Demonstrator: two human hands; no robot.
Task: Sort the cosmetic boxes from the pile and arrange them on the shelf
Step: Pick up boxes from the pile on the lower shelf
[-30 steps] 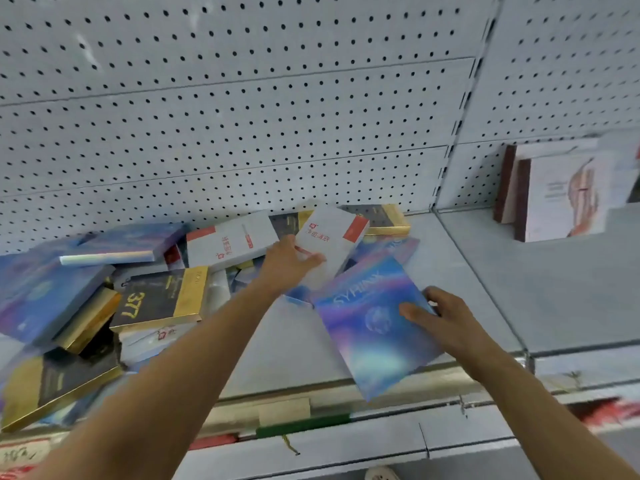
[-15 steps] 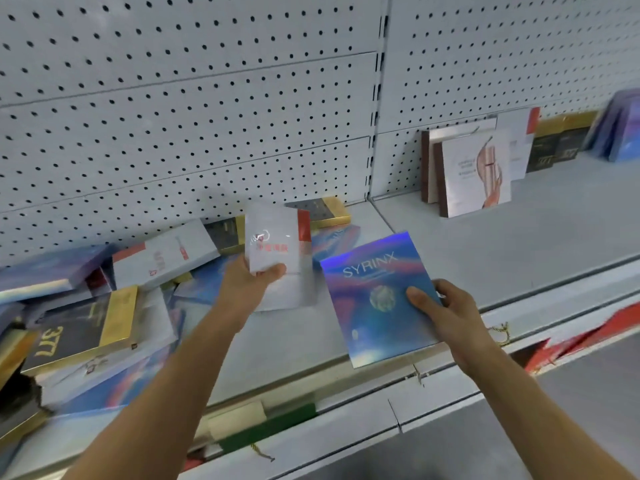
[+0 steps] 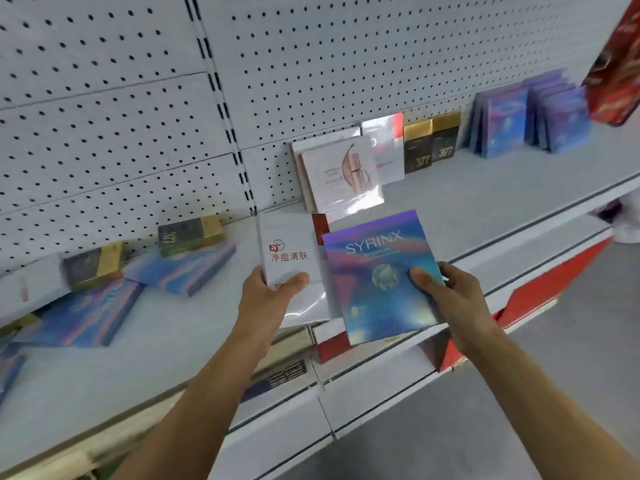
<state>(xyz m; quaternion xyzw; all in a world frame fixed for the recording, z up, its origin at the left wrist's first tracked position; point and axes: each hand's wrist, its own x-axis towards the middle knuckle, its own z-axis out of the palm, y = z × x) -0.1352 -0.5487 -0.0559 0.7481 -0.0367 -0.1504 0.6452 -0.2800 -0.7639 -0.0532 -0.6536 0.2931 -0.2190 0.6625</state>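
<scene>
- While both arms reached forward over the shelf [image 3: 485,202], each hand held one cosmetic box in front of the shelf's front edge.
- The left hand [image 3: 266,299] gripped the white box [image 3: 291,251] at its lower edge, thumb curled across the front face and the fingers behind it. The box stood upright, with red characters on the front and a red band at its upper right corner.
- The right hand [image 3: 450,296] gripped the blue box [image 3: 377,275] at its right edge, thumb pressed on the front face, fingers wrapped behind. The box carried the word SYRINX and was tilted slightly, its left edge overlapping the white box.
- The pile [image 3: 114,282] lay on the left section of the shelf: blue boxes lying flat and two black-and-gold boxes near the pegboard wall [image 3: 104,133]. This area was blurred, so an exact count could not be taken.
- On the right section, sorted boxes stood upright against the pegboard wall in a row. From left to right these were: the pink boxes [image 3: 343,174] with a lipstick picture, a white-and-red box [image 3: 384,147] just behind them, two black-and-gold boxes [image 3: 431,143] marked 377, and two groups of blue boxes [image 3: 530,119].
- A red package [image 3: 616,64] showed at the upper right edge of the view; what carried it could not be told.
- Red and white strips [image 3: 540,299] ran along the lower shelf front beneath the right hand.
</scene>
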